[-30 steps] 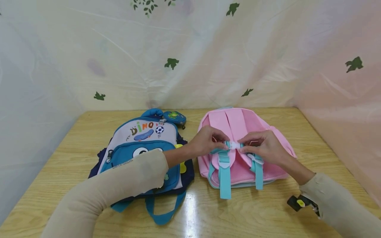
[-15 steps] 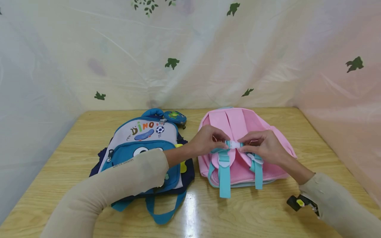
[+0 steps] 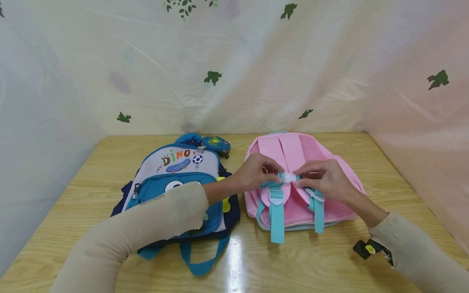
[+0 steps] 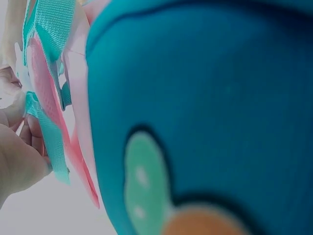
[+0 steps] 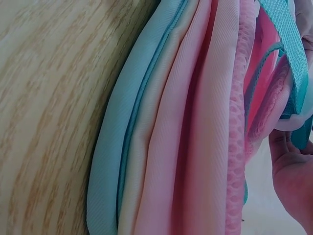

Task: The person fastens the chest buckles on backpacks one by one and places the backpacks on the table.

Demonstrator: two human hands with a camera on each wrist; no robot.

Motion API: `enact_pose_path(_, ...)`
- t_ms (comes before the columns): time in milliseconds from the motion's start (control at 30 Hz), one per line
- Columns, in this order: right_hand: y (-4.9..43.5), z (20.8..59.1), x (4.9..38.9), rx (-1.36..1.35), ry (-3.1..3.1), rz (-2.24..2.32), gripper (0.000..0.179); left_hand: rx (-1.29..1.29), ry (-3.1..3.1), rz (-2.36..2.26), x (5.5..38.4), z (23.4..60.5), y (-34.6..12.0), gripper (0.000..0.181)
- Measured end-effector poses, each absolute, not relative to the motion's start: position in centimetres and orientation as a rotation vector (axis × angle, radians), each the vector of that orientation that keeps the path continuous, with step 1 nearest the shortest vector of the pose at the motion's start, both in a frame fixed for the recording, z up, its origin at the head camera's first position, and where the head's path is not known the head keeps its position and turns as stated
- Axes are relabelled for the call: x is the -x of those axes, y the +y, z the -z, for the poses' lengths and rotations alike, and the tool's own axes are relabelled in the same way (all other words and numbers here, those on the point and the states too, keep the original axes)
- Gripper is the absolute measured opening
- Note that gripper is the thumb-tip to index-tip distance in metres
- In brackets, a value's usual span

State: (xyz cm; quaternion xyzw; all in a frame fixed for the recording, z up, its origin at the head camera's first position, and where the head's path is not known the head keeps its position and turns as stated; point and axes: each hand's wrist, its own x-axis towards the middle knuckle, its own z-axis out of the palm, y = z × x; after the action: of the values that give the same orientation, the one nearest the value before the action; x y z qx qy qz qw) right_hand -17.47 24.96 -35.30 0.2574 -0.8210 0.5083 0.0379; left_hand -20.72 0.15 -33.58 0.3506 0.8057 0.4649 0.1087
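Note:
A pink backpack [image 3: 318,148] lies with its straps upward on the right half of the table. Across its shoulder straps sits a white plastic buckle [image 3: 290,177] on turquoise webbing, its two halves together. My left hand [image 3: 254,173] pinches the buckle's left end between thumb and fingers. At the right end, my right hand [image 3: 329,179] pinches the buckle likewise. Two turquoise strap tails [image 3: 277,224] hang down below the hands. The left wrist view catches the left hand [image 4: 22,159] beside turquoise webbing [image 4: 51,134]; in the right wrist view the right hand [image 5: 293,181] is partly cut off.
A blue dinosaur backpack [image 3: 183,162] lies left of the pink one, partly under my left forearm. A small round pouch [image 3: 216,144] hangs at its top. Both bags rest on a wooden table [image 3: 307,260], with a pale leaf-patterned curtain [image 3: 249,73] behind.

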Motion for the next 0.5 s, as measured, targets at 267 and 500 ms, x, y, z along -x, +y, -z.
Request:
enact_pose_path(267,24.92,35.26,17.51,-0.792,-2.537,-1.543,0.018,-1.036,2.371,-1.359,20.54,33.38,0.17,0.021)
enact_pose_path(500,24.97,35.38,17.39,-0.792,-2.554,-1.6,0.018,-1.024,2.366,-1.298,20.61,32.99,0.24,0.021)
